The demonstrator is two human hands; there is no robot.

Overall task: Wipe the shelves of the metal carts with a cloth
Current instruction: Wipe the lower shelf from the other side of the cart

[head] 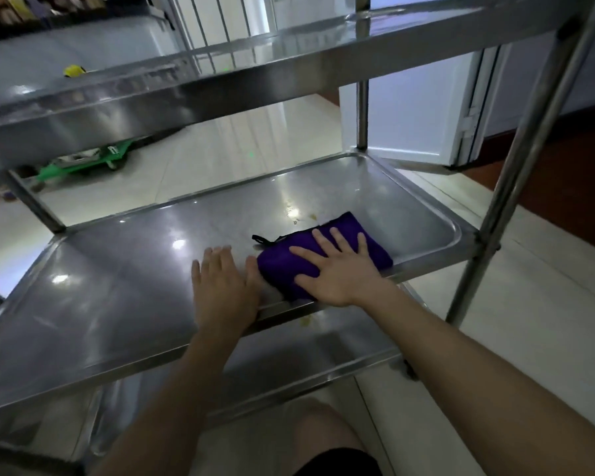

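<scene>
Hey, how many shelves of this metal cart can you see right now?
3: an upper shelf across the top of the frame, the middle shelf bearing the purple cloth, and a lower shelf just beneath it. More could be hidden above.

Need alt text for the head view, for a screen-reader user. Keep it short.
A person's right hand presses a purple cloth flat on a steel cart's middle shelf, near its right end; the left hand rests open on the shelf beside the cloth. Small yellowish spots mark the metal just beyond the cloth.
</scene>
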